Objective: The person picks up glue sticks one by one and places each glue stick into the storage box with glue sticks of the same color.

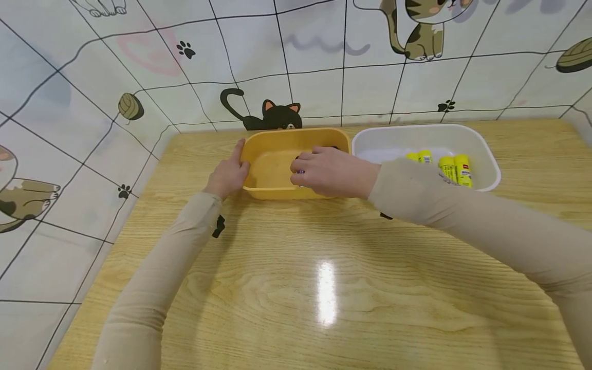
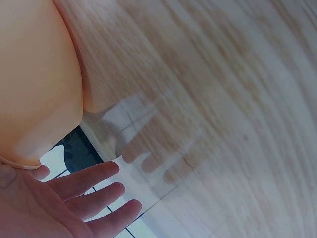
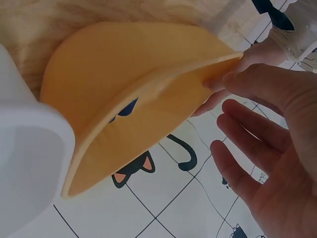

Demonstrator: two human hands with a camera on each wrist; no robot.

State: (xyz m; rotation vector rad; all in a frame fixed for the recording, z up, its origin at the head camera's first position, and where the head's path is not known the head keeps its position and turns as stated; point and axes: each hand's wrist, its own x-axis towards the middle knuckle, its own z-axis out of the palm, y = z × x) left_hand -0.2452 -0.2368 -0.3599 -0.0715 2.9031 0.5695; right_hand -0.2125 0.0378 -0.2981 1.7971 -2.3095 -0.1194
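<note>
A yellow-orange plastic bin [image 1: 273, 193] stands at the back of the wooden table. My left hand [image 1: 227, 176] holds its left end, with the thumb over the rim and the index finger along the outside. In the left wrist view, the other fingers [image 2: 94, 198] stretch out past the bin. My right hand [image 1: 326, 172] reaches over the bin, fingers pointing down and left. In the right wrist view the right thumb and fingers [image 3: 237, 166] stand apart, with nothing visible between them. A small dark blue item [image 3: 129, 107] shows inside the bin; the right hand hides much of the interior.
A white bin [image 1: 476, 136] sits directly right of the yellow one. It contains several yellow glue sticks [image 1: 462, 170], partly covered by the right sleeve. A tiled wall [image 1: 319, 92] with cat drawings rises behind the table [image 1: 277, 267] and along its left side.
</note>
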